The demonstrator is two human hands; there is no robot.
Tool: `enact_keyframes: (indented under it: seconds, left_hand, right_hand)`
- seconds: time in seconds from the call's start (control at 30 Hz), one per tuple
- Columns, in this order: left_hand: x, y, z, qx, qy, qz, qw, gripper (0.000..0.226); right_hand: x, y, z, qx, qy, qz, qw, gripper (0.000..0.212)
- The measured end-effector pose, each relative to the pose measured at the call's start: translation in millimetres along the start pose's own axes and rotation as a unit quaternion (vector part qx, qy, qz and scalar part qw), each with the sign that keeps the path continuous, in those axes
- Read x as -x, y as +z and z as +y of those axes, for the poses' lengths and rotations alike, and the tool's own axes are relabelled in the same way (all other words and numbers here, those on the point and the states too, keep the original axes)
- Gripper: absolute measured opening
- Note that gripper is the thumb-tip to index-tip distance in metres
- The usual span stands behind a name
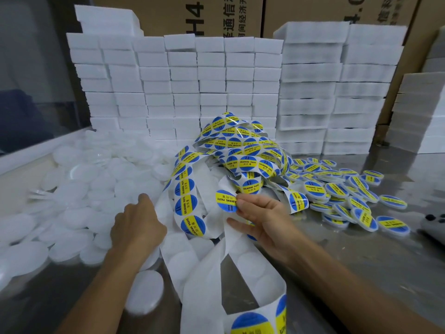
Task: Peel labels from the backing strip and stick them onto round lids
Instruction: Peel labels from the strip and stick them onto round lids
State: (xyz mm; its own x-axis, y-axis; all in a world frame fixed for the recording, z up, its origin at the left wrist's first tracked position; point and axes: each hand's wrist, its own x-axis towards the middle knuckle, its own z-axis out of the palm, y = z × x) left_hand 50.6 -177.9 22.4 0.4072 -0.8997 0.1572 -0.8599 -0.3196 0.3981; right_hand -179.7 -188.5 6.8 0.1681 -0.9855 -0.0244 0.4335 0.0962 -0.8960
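A tangled white backing strip [212, 268] carrying round blue-and-yellow labels lies in a heap in the middle of the table. My right hand [262, 220] pinches one round label [225, 200] by its edge between thumb and forefinger, just above the strip. My left hand [137, 220] reaches palm-down into the pile of plain white round lids [79, 189] on the left; its fingertips are hidden among them, so I cannot tell if it holds one. Several labelled lids [342, 194] lie piled on the right.
Stacks of white foam blocks [212, 92] form a wall behind the work area, with cardboard boxes [178, 13] behind them. A grey device [433, 225] sits at the right edge. One white lid [144, 292] lies near my left forearm on the steel table [375, 261].
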Motion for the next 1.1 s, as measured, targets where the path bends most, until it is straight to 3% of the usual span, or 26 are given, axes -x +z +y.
enact_keyframes:
  seconds: [0.2,0.33,0.5,0.6,0.7,0.77,0.97,1.03,1.1]
  left_hand:
    - [-3.0,0.6,-0.2,0.031,0.025,0.132,0.990,0.040]
    - [2.4,3.0,17.0,0.197,0.157,0.254,0.934,0.044]
    - [26.8,18.0,44.1,0.234,0.352,0.268,0.866,0.050]
    - [38.8,25.1,53.8,0.226,0.423,0.260,0.838,0.050]
    - [45.3,30.8,59.9,0.189,0.458,0.275,0.824,0.045]
    - [45.9,34.0,60.7,0.179,0.464,0.278,0.822,0.046]
    - [43.5,37.2,59.5,0.204,0.458,0.246,0.830,0.050]
    - [45.2,35.9,61.4,0.290,0.405,0.199,0.844,0.054]
    - [47.0,31.1,64.5,0.462,0.281,0.083,0.837,0.048]
  right_hand:
    - [-1.4,-1.0,-0.7,-0.006,-0.011,0.001,1.000,0.023]
    - [-2.3,-0.7,-0.1,-0.025,-0.007,0.012,1.000,0.013]
    - [-3.7,-0.2,2.3,-0.039,-0.015,0.012,0.999,0.009]
    - [-1.8,0.6,1.3,-0.039,-0.012,-0.011,0.999,0.007]
    - [0.3,0.7,2.6,0.005,-0.023,-0.062,0.998,0.041]
    - [0.5,1.3,4.3,0.014,-0.029,-0.077,0.996,0.059]
    - [-0.5,0.0,5.3,-0.007,-0.033,-0.068,0.997,0.059]
    - [-1.7,-1.5,5.5,-0.036,-0.031,-0.059,0.997,0.059]
    - [-3.2,-4.4,4.0,-0.060,-0.028,-0.051,0.996,0.061]
